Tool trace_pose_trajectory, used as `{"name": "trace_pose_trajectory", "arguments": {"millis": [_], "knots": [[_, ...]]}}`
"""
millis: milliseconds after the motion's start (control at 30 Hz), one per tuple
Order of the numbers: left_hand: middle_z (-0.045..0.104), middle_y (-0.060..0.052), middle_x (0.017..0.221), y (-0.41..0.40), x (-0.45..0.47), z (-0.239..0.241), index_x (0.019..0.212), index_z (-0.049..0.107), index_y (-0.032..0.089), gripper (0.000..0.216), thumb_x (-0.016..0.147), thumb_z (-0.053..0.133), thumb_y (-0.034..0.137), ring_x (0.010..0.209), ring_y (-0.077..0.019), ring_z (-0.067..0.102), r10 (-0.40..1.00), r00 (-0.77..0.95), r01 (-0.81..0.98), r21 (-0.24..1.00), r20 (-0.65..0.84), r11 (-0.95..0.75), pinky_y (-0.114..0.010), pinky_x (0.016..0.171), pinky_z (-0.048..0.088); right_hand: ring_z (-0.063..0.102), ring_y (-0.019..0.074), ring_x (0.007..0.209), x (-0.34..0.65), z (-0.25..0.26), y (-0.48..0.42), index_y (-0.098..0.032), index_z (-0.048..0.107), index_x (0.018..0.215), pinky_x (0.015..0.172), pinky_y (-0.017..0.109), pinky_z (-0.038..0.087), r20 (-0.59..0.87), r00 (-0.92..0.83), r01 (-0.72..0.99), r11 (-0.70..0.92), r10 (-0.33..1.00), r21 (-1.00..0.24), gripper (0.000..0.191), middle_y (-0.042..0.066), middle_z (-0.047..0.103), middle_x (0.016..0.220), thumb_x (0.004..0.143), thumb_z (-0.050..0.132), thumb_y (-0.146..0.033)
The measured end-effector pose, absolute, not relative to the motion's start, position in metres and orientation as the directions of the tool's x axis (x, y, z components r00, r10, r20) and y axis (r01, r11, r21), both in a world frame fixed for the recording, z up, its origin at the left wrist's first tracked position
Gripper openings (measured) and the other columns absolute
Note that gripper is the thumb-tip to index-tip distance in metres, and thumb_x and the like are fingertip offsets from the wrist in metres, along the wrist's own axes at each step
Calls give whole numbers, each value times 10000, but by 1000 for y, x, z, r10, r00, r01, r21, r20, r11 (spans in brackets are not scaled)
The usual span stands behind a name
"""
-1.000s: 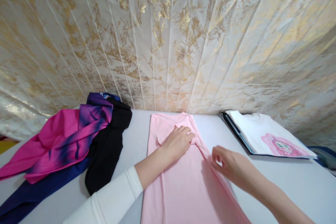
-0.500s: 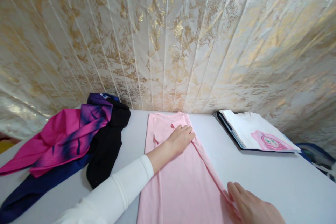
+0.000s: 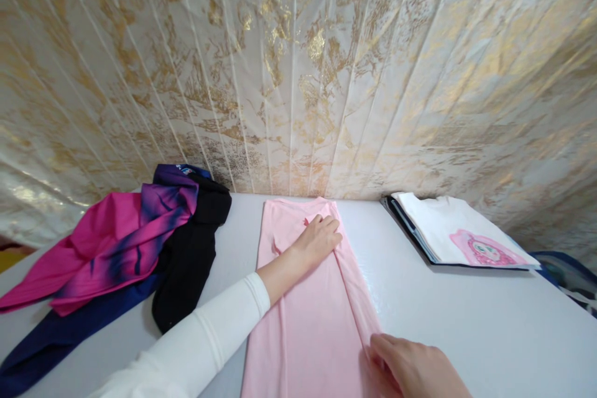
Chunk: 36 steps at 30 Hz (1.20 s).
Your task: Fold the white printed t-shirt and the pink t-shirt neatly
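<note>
Only white shirt [image 3: 459, 233] shows cartoon print.

Table [image 3: 466, 317], far left corner: heap of magenta [image 3: 102, 249], black [image 3: 186, 261] and navy [image 3: 56, 339] garments. Far right edge: folded white printed shirt [image 3: 459, 230]. Gold-patterned curtain [image 3: 298, 68] behind.

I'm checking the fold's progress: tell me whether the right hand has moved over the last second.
Yes. The right hand has slid toward the person along the right edge of the pink garment, farther from the folded white shirt.
</note>
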<state>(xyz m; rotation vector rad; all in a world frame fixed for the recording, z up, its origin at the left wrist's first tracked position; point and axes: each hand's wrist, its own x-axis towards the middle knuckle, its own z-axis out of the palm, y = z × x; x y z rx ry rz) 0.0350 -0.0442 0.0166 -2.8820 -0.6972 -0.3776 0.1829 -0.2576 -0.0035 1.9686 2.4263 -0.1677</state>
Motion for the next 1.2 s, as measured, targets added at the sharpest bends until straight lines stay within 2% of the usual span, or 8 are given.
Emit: {"name": "trace_pose_trajectory", "arguments": {"millis": [167,300,400,567,733,833,1000,1200], "knots": [[513,-93,1354,-88,14,18,1179,583,180,278,944,462,94,1233,-229,452,440,842,465,-4,313,-886,-373,959,356,641,168,556,203,17,-243,-257,531,745,494,240,380,-28,-139,968,130,990,-215,242,-14,648,652,938,385,-268],[432,-86,1464,-143,-5,19,1351,465,156,374,1014,374,290,1371,-219,326,327,907,301,135,267,-944,-397,1043,311,671,174,814,219,23,-213,-251,562,995,698,278,510,101,-238,886,259,966,-386,237,46,670,954,932,339,-204],[402,-99,1484,-174,-14,10,1422,375,112,523,1029,276,442,1389,-199,307,185,959,146,187,213,-972,-386,1090,274,634,196,1040,223,16,-176,-235,550,1161,862,345,510,216,-307,851,369,927,-372,352,90,625,1193,910,319,-148],[337,-88,1521,-186,-17,-11,1442,344,103,566,1025,267,477,1399,-193,288,86,974,62,120,209,-991,-338,1081,290,509,224,1260,214,-9,-114,-219,510,1325,964,408,468,258,-411,862,465,874,-203,432,107,530,1386,943,315,-167],[364,-56,1511,-185,-17,-18,1398,420,155,438,1041,279,365,1376,-179,328,62,964,56,32,259,-998,-312,1014,346,323,238,1391,204,-36,-83,-189,411,1427,1068,465,353,213,-329,927,357,920,-113,458,109,384,1494,987,313,-273],[369,-51,1509,-186,-21,-18,1375,440,169,410,1044,271,342,1371,-186,337,59,965,52,34,257,-998,-312,1019,337,286,227,1408,200,-41,-80,-212,375,1450,1091,475,306,199,-307,936,332,931,-113,468,96,349,1514,996,301,-302],[364,-62,1511,-186,-32,-10,1390,406,166,441,1024,345,405,1386,-196,313,79,972,42,168,220,-985,-345,1067,306,284,239,1408,196,-38,-84,-200,377,1445,1084,490,287,194,-326,919,359,925,-165,465,113,355,1511,994,309,-289],[518,-66,1391,-186,-37,10,1267,519,167,325,997,456,337,1290,-178,440,106,967,47,247,230,-968,-309,1021,342,460,240,1278,189,-18,-86,-178,549,1260,1005,402,354,317,-287,878,381,904,-290,362,123,553,1351,955,357,-197]]}}
